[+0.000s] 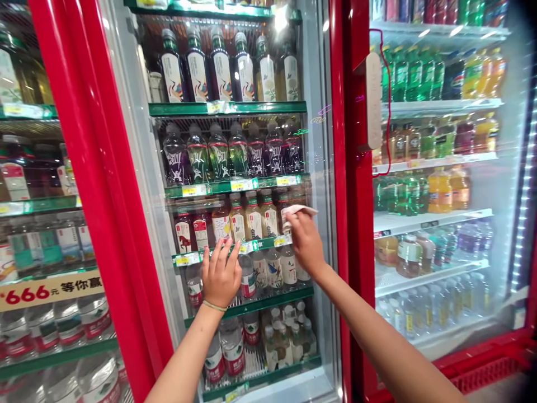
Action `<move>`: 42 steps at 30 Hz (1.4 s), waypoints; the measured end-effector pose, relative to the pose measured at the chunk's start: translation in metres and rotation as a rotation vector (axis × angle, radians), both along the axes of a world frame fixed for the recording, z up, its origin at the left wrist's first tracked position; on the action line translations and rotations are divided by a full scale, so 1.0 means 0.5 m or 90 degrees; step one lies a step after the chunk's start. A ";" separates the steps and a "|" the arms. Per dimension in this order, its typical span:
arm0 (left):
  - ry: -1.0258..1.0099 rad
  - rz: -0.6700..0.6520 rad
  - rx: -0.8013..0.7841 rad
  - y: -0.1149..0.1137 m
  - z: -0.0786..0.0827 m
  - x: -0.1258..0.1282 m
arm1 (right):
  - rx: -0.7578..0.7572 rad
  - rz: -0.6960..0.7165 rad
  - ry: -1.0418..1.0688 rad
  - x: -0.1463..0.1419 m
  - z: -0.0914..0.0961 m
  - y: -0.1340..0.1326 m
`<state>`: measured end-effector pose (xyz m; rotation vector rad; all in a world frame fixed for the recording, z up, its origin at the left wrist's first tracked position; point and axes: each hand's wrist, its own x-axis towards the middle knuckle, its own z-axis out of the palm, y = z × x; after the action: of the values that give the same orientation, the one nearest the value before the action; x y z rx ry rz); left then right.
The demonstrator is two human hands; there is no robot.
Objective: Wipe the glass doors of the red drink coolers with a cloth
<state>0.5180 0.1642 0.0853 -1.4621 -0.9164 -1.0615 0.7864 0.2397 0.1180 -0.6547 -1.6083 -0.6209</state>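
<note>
My left hand lies flat with spread fingers against the glass door of an upright drinks fridge, below a row of tea bottles. A thin band circles that wrist. To the right, and a little higher, my right hand is closed on a folded white cloth, which is at the glass in front of the right end of the same row. Whether it is fabric or paper I cannot tell. Part of the cloth is hidden behind my fingers.
Red frames border the fridge door. Left stands another fridge with water bottles; right, one with coloured drinks. A white power strip with a red cord hangs on the post between. Shelves carry green price rails.
</note>
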 end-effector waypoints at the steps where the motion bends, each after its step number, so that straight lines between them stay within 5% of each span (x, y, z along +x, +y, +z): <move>1: 0.000 0.003 -0.001 0.000 0.000 0.000 | -0.013 0.003 0.077 0.019 -0.004 0.006; 4: -0.008 0.006 -0.004 0.001 -0.001 0.001 | -0.036 0.006 0.237 0.046 -0.050 0.011; 7: -0.015 -0.002 -0.005 0.003 -0.003 0.000 | -0.039 0.005 0.151 0.010 -0.089 -0.010; 11: -0.012 -0.019 -0.012 0.005 -0.004 -0.004 | 0.008 0.002 -0.088 -0.048 -0.055 -0.029; 14: -0.005 -0.019 -0.003 0.006 -0.004 -0.006 | -0.003 -0.027 -0.048 -0.033 -0.028 -0.019; 19: -0.009 -0.016 0.005 0.010 -0.006 -0.005 | -0.074 -0.048 0.179 0.005 -0.098 -0.016; 21: -0.014 -0.022 0.001 0.011 -0.009 -0.006 | -0.068 -0.042 0.103 0.001 -0.117 -0.021; 24: -0.025 -0.044 -0.013 0.013 -0.011 -0.009 | -0.035 -0.043 -0.048 0.007 -0.097 -0.017; 27: -0.038 -0.069 -0.027 0.013 -0.014 -0.011 | -0.038 -0.059 0.002 0.041 -0.075 0.000; 30: -0.045 -0.076 -0.031 0.015 -0.016 -0.011 | -0.058 -0.077 0.132 0.069 -0.110 0.006; 33: -0.040 -0.073 -0.023 0.018 -0.017 -0.012 | -0.055 -0.098 0.082 0.069 -0.157 -0.002; 37: -0.016 -0.046 -0.003 0.019 -0.016 -0.012 | -0.042 -0.105 -0.050 0.080 -0.117 0.002; 40: -0.011 -0.038 0.002 0.019 -0.016 -0.012 | -0.047 -0.097 0.033 0.105 -0.078 0.013; 42: -0.021 -0.050 -0.007 0.019 -0.016 -0.012 | -0.045 -0.104 0.106 0.105 -0.094 0.012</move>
<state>0.5122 0.1737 0.0771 -1.5041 -0.8960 -1.1417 0.8388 0.2456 0.0710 -0.8743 -1.4356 -0.6134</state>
